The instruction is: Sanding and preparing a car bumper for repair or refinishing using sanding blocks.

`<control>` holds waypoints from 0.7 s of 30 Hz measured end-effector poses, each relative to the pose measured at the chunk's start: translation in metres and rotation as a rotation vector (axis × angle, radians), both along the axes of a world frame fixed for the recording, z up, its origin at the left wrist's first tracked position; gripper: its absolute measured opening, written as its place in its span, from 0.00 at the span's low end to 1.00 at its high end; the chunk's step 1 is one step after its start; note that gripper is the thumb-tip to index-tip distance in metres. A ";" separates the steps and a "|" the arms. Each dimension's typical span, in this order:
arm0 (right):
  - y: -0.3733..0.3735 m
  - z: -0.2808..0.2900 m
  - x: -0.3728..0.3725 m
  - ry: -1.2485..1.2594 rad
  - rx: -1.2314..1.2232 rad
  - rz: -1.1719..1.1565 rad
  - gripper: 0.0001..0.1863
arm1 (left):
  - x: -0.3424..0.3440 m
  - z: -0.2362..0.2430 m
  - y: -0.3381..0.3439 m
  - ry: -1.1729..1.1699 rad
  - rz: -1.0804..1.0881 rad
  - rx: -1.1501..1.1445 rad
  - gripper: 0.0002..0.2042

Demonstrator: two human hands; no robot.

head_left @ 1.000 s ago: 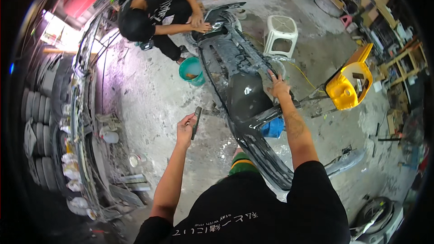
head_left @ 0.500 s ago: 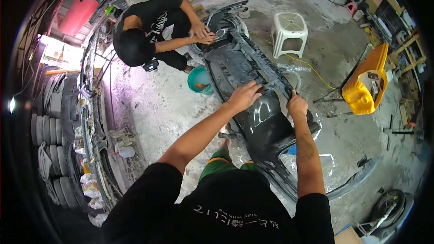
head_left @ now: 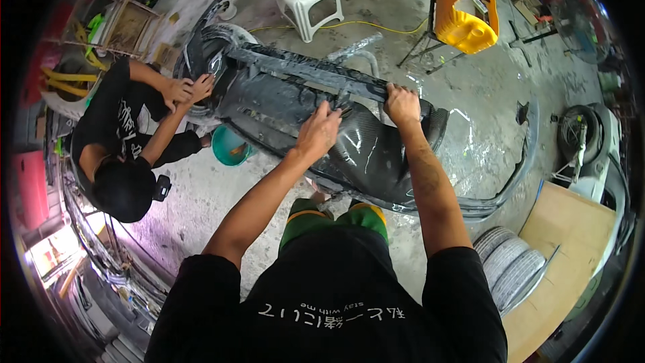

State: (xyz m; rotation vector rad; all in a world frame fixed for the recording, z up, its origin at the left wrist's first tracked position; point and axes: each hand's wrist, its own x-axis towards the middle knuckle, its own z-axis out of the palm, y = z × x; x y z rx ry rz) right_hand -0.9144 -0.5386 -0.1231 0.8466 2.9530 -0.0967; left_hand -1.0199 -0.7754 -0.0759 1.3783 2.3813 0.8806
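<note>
A dark car bumper (head_left: 262,104) stretches across the floor in front of me, wet and shiny, with greyish smears. My left hand (head_left: 319,131) presses on its middle with bent fingers. Something small and dark shows at those fingertips; its kind is unclear. On the bumper's upper edge, farther right, my right hand (head_left: 403,105) is closed around the rim. Another person's hands (head_left: 190,91) rest on the bumper's left end.
That person (head_left: 121,154) crouches at the left beside a teal bucket (head_left: 230,146) of cloudy water. Beyond the bumper stand a white stool (head_left: 309,0) and a yellow panel (head_left: 468,7) on a stand. Tyres (head_left: 504,265) and a tan board (head_left: 571,228) lie at right.
My view has turned right, so the bumper, stool and co-worker sit farther left in the picture. Both my hands stay on the bumper, the right one still gripping its edge.
</note>
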 end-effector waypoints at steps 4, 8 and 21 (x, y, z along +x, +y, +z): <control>0.001 -0.004 0.008 0.005 -0.040 -0.002 0.13 | -0.006 0.002 -0.002 0.053 -0.069 0.070 0.11; -0.001 0.007 0.005 0.076 -0.043 0.026 0.09 | -0.012 -0.015 0.028 0.140 -0.148 0.084 0.09; 0.007 -0.015 0.013 0.135 -0.082 0.010 0.12 | -0.015 -0.017 0.042 0.048 -0.201 0.027 0.08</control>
